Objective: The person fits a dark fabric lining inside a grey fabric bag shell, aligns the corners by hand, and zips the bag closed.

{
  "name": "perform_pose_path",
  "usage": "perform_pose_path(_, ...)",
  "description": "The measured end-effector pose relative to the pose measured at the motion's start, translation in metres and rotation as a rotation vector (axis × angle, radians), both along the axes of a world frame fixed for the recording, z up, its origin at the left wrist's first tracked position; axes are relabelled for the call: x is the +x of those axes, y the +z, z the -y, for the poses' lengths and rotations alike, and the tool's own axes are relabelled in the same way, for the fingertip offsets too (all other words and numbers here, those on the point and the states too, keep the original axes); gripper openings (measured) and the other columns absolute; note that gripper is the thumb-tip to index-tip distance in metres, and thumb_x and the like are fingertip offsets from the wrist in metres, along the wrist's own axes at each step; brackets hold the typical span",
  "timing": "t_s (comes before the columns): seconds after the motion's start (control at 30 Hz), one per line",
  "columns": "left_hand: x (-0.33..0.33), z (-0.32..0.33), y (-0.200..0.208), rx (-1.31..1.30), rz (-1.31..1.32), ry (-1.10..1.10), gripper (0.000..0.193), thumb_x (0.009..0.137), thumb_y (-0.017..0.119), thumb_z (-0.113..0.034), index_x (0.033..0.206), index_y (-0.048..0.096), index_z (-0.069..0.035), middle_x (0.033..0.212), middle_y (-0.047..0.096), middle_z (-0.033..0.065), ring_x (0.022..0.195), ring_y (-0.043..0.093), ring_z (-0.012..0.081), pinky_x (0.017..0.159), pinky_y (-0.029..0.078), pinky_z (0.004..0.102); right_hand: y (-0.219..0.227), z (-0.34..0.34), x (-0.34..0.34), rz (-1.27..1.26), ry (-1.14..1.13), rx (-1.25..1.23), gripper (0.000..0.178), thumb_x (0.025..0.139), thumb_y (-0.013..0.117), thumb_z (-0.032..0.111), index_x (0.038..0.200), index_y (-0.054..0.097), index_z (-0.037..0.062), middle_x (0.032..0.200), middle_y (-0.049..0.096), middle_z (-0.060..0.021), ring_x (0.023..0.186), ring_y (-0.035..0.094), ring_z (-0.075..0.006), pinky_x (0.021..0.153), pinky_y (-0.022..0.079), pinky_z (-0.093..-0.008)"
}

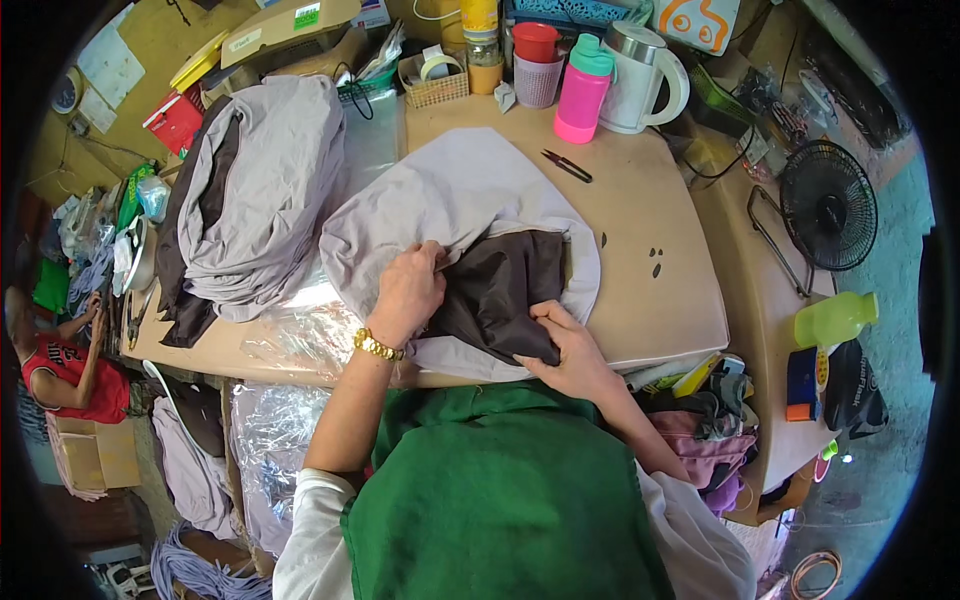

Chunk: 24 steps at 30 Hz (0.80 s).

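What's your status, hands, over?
Left hand pinching pale grey cloth. Right hand gripping dark cloth at its lower right. Both cloths rumpled. Snips lie off the cloth, out of the way.

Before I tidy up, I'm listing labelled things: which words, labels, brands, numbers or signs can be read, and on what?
I won't copy the wording, but marks show here:
Black bag: pale lettering.
Co-worker's red top: lettering and a number.
Green label on the cardboard box: small, unclear print.
White panel: orange drawing.
Wall papers: too small to read.
Fan hub: too blurred to read.
Handled fabric: none visible.
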<state>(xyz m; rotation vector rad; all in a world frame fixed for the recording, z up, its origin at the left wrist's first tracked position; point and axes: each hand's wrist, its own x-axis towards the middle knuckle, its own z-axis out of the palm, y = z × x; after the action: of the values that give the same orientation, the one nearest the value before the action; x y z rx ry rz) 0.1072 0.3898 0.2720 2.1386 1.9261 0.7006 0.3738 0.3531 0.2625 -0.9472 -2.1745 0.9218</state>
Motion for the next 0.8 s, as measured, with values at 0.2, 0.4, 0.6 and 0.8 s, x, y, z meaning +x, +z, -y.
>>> perform_pose_path(0.2, -0.007, 0.0, 0.028, -0.219, 0.449, -0.038, 0.02, 0.079, 0.072, -0.01, 0.094, 0.064, 0.0, 0.082, 0.066, 0.0135, 0.076, 0.067, 0.024, 0.069, 0.052, 0.0341, 0.016, 0.007, 0.005, -0.433, 0.016, -0.159, 0.042, 0.074, 0.073, 0.007, 0.11, 0.06, -0.0104, 0.126, 0.055, -0.0162, 0.113, 0.057, -0.0249, 0.095, 0.044, -0.0347)
perform_pose_path(0.4, 0.012, 0.012, 0.019, -0.16, 0.167, -0.234, 0.029, 0.075, 0.073, -0.006, 0.099, 0.056, -0.002, 0.102, 0.06, 0.016, 0.089, 0.064, 0.0309, 0.077, 0.051, 0.0385, -0.006, 0.01, 0.036, -0.914, 0.013, -0.828, 0.039, 0.07, 0.076, 0.004, 0.106, 0.063, -0.0056, 0.105, 0.066, -0.007, 0.092, 0.063, -0.0162, 0.089, 0.047, -0.029)
perform_pose_path(0.6, 0.02, 0.013, 0.019, 0.028, 0.112, -0.086, 0.039, 0.068, 0.064, 0.006, 0.103, 0.05, -0.005, 0.106, 0.053, 0.0153, 0.096, 0.057, 0.0369, 0.083, 0.047, 0.0421, 0.01, 0.014, 0.037, -0.276, 0.075, -0.391, 0.022, 0.074, 0.075, 0.01, 0.084, 0.061, -0.004, 0.092, 0.063, -0.0138, 0.091, 0.058, -0.0183, 0.079, 0.045, -0.0318)
perform_pose_path(0.8, 0.04, 0.023, 0.002, 0.195, -0.201, -0.276, 0.042, 0.069, 0.059, 0.009, 0.107, 0.054, -0.006, 0.104, 0.051, 0.0146, 0.098, 0.056, 0.035, 0.083, 0.048, 0.0413, 0.012, 0.017, 0.032, -0.239, 0.025, -0.373, 0.024, 0.074, 0.074, 0.01, 0.088, 0.062, -0.0052, 0.093, 0.064, -0.0152, 0.089, 0.06, -0.024, 0.08, 0.046, -0.0343)
